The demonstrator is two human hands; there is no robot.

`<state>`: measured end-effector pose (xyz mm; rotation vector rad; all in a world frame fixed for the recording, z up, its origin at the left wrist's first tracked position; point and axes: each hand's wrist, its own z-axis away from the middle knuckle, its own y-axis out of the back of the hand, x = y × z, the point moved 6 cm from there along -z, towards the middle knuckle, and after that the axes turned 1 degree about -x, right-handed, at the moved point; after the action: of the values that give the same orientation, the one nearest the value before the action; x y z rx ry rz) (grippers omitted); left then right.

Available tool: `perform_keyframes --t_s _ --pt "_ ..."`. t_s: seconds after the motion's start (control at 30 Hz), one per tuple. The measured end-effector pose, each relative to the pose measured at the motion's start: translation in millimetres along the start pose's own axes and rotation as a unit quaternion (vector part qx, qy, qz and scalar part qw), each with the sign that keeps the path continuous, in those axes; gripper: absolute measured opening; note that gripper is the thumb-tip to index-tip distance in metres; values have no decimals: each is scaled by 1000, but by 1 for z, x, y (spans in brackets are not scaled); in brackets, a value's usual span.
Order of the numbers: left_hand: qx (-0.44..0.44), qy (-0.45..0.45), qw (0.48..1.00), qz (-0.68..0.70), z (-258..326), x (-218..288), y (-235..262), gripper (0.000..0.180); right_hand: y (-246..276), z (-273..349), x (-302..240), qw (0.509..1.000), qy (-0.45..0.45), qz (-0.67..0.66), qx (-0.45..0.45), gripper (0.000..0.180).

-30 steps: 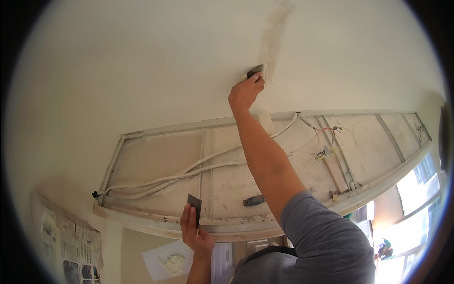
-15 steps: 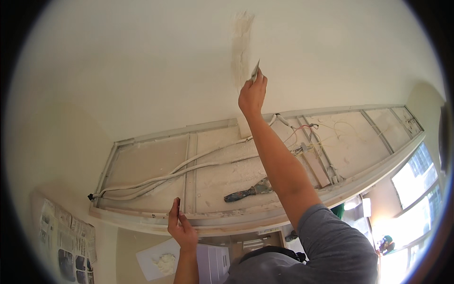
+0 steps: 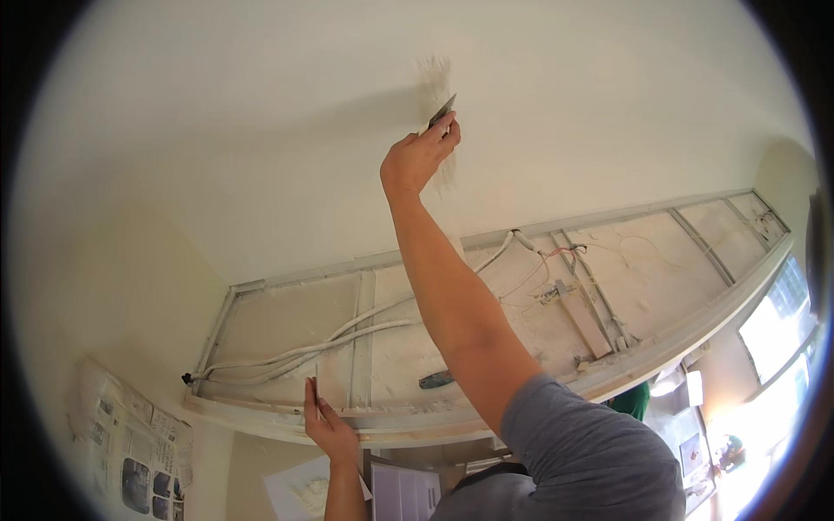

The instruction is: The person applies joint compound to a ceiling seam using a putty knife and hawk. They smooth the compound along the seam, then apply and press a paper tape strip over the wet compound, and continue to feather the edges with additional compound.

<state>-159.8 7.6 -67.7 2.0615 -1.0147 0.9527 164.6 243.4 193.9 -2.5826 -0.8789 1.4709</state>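
High against the pale wall, my right hand (image 3: pixel 420 158) grips a putty knife (image 3: pixel 443 111), its thin grey blade angled over a damp-looking filler streak (image 3: pixel 433 76). Part of that streak lies behind the hand. My left hand (image 3: pixel 333 432) is low, by the front edge of a recessed ledge (image 3: pixel 521 415), closed around a thin flat tool (image 3: pixel 316 380) seen nearly edge-on; its kind cannot be made out. On the ledge lies a dirty tool handle (image 3: pixel 437 379), mostly covered by my right arm.
White cables (image 3: pixel 287 358) and loose thin wires (image 3: pixel 556 291) run across the ledge between metal ribs. Below, a white sheet (image 3: pixel 282 499) carries a lump of pale paste (image 3: pixel 313 497). Newspaper (image 3: pixel 139 460) hangs at the lower left. Bright windows (image 3: pixel 773 321) stand at the right.
My right hand with the putty knife has shifted left and the blade now sits higher on the streak. The view has tilted so the ledge appears lower. My left hand keeps its hold.
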Motion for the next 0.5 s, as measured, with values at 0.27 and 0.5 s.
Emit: perform_keyframes --t_s 0.27,0.5 --pt "3 -59 995 -77 0 5 -6 40 -66 -10 -29 995 -93 -3 42 72" --pt "8 -74 993 -86 1 -1 -3 40 -60 33 -8 993 -21 71 -96 63"
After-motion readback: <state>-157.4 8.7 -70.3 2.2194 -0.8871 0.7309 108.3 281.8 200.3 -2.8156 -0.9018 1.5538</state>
